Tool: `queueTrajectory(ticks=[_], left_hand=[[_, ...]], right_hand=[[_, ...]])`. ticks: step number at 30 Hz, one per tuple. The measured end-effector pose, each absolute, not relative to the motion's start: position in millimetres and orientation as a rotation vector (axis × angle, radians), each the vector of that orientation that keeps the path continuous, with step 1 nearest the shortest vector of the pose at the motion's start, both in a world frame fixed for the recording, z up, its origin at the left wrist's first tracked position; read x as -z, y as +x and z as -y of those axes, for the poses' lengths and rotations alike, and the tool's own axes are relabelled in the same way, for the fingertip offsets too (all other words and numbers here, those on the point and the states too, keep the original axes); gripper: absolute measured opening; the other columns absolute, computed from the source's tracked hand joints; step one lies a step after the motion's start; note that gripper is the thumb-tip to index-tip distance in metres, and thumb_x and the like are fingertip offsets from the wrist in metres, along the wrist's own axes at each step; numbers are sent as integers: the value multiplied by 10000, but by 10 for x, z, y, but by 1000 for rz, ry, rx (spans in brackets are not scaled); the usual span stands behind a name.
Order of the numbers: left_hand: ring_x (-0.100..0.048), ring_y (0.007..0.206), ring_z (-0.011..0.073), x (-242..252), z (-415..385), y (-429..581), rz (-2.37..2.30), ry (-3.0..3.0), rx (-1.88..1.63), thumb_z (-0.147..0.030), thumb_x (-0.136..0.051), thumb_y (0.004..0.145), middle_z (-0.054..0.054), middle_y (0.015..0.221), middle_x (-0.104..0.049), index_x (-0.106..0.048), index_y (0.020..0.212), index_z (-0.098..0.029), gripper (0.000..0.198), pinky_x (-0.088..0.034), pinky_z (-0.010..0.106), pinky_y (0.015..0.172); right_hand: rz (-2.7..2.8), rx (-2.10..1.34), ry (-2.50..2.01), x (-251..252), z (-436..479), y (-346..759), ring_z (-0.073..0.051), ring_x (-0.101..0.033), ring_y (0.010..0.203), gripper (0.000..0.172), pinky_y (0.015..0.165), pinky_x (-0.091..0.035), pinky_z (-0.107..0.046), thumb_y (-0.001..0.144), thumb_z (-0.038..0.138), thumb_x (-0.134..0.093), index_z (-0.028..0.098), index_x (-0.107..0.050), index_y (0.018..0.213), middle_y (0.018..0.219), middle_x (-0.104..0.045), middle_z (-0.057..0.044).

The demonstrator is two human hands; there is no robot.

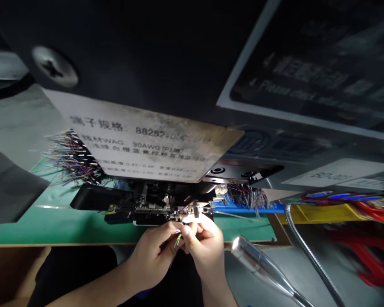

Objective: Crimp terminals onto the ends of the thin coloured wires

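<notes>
Here are both grips, pinched closed: left hand (152, 253) and right hand (208, 247) meet on thin, multicoloured, plastic-coated wires (178, 240), right at the flat green surface's (45, 228) front edge, beneath a bulky black machine (131, 64)! A silver metal lamp (256, 261) shines near the front-right corner; bushy multicoloured wire bundles (72, 160) crowd the back-left.
</notes>
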State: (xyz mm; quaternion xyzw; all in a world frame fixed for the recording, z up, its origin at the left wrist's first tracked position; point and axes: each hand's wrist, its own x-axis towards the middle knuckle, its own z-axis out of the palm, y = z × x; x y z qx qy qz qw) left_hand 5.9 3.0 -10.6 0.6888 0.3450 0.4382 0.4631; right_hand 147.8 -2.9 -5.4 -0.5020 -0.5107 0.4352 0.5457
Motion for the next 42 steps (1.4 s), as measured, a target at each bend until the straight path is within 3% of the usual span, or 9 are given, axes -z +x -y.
queueTrajectory(ticks=[6,12,19,28,31,37,42], left_hand=[[-618,759,130,106,-13,56,-877,1604,-995,-230,-527,959,-5,851,-669,-621,937,-219,97,-487,202,722],[-634,835,143,128,-10,42,-923,1697,-1015,-224,-511,964,16,993,-693,-608,1004,-234,105,-487,223,785],[-655,786,136,119,-12,44,-944,1728,-1038,-186,-489,959,8,950,-709,-601,1041,-242,150,-494,208,726],[-666,819,139,114,-12,26,-981,1726,-1027,-176,-502,946,3,968,-712,-600,1067,-249,172,-504,211,759],[-656,784,128,114,-19,21,-977,1740,-1013,-167,-507,941,-8,928,-708,-598,1061,-249,171,-497,201,731],[-650,785,141,87,-40,21,-952,1738,-978,-171,-471,949,5,903,-682,-600,953,-226,140,-502,215,729],[-638,768,135,84,-32,7,-944,1785,-987,-177,-478,953,4,910,-683,-610,1020,-242,161,-503,214,728]], right_hand=[[1247,-924,-1217,43,12,1486,-119,-490,414,170,421,-433,-244,865,302,-653,187,-630,742,502,-534,32],[1363,-762,-1235,15,-1,1507,-127,-492,431,92,474,-466,-255,850,259,-667,184,-714,875,477,-505,54],[1367,-794,-1189,84,-21,1528,-124,-496,427,66,493,-482,-260,840,243,-689,189,-707,874,472,-515,59],[1285,-866,-1248,61,2,1489,-137,-529,433,145,461,-470,-264,848,316,-688,179,-690,898,497,-573,34],[1279,-892,-1248,40,13,1488,-134,-521,440,142,447,-437,-255,845,319,-688,179,-670,827,512,-572,26],[1283,-871,-1201,52,-9,1494,-128,-507,415,104,465,-469,-265,861,282,-658,183,-687,872,487,-522,51],[1335,-823,-1172,79,-14,1516,-121,-482,426,77,473,-459,-259,857,238,-660,189,-704,898,491,-454,68]])
